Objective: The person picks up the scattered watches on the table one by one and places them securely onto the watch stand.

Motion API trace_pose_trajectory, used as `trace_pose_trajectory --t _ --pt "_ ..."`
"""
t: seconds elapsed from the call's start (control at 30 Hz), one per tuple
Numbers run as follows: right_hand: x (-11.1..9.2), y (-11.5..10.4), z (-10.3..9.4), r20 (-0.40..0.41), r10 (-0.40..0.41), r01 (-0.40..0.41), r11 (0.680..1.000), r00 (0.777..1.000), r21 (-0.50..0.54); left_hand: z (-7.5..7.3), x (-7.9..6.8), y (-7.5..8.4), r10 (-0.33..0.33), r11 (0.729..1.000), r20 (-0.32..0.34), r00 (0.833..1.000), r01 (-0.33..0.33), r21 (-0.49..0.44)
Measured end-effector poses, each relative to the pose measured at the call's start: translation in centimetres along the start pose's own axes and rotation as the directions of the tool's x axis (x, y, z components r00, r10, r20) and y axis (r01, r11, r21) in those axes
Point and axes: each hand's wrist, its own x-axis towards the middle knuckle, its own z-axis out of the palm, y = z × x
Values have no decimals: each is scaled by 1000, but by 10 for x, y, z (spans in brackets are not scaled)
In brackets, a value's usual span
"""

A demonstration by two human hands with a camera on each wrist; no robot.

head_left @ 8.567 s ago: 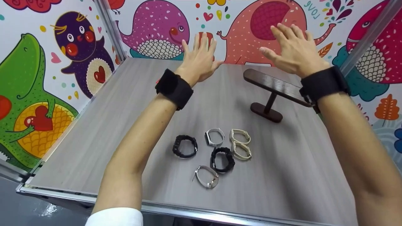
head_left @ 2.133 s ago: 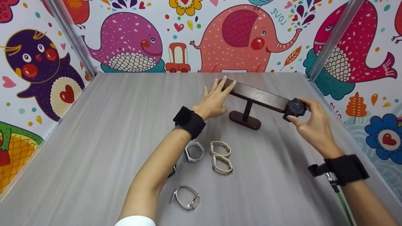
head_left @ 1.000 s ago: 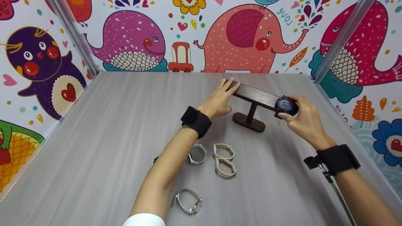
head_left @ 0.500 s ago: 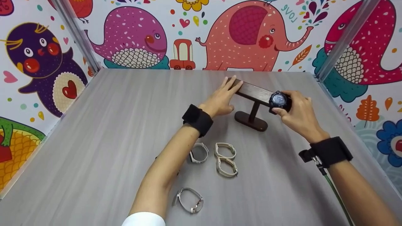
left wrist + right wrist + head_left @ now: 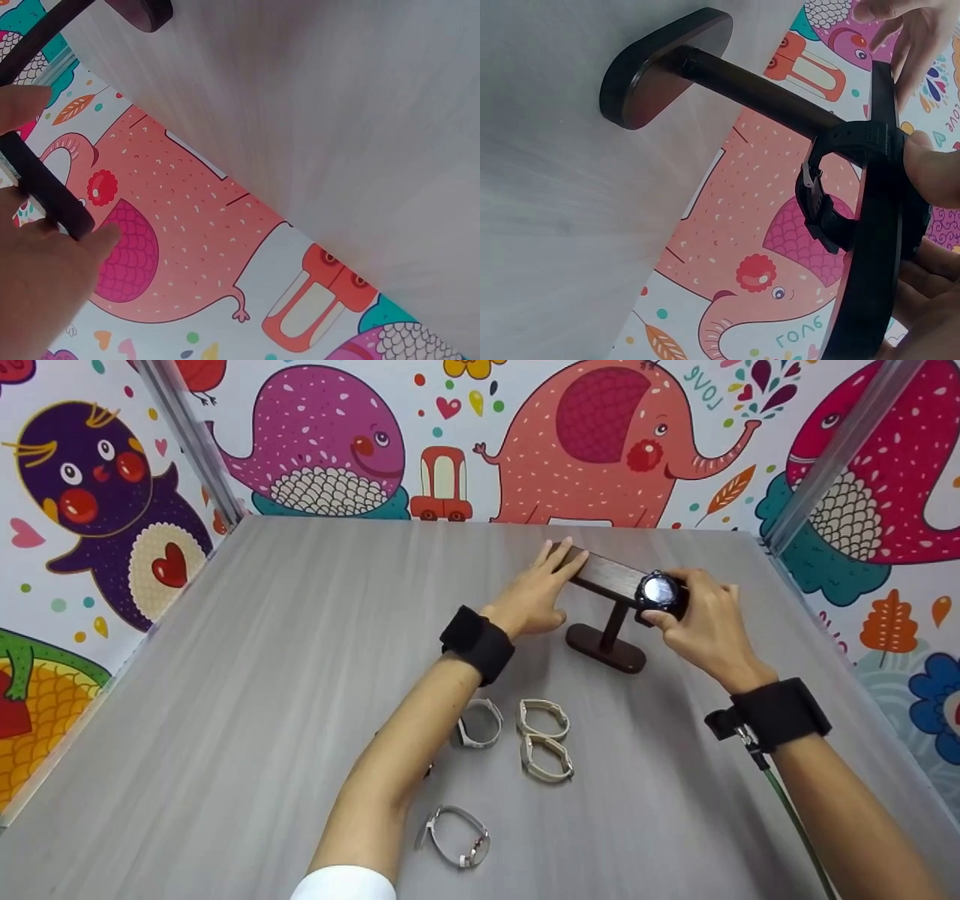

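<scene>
I saw the right hand (image 5: 709, 626) spread in the air 8.6 seconds ago; now its fingers and thumb pinch a black sports watch (image 5: 660, 591) looped round the bar of the dark brown T-bar stand (image 5: 609, 577). Two seconds ago I had that watch at the bar's right tip; it has since slid inward along it, and its dark face has turned bright with glare. A black watch is gone from its spot beside the two beige bands (image 5: 536, 737). The left hand (image 5: 529, 596), also raised at first, has come down onto the bar's left end, and its forearm (image 5: 409, 750) now covers most of the other black watch (image 5: 429, 769).
</scene>
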Motion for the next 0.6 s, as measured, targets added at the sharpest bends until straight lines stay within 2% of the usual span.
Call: trace_pose_trajectory --t 0.6 --pt "9 -11 9 31 35 -35 999 999 4 4 1 -1 -15 1000 -3 1000 15 -9"
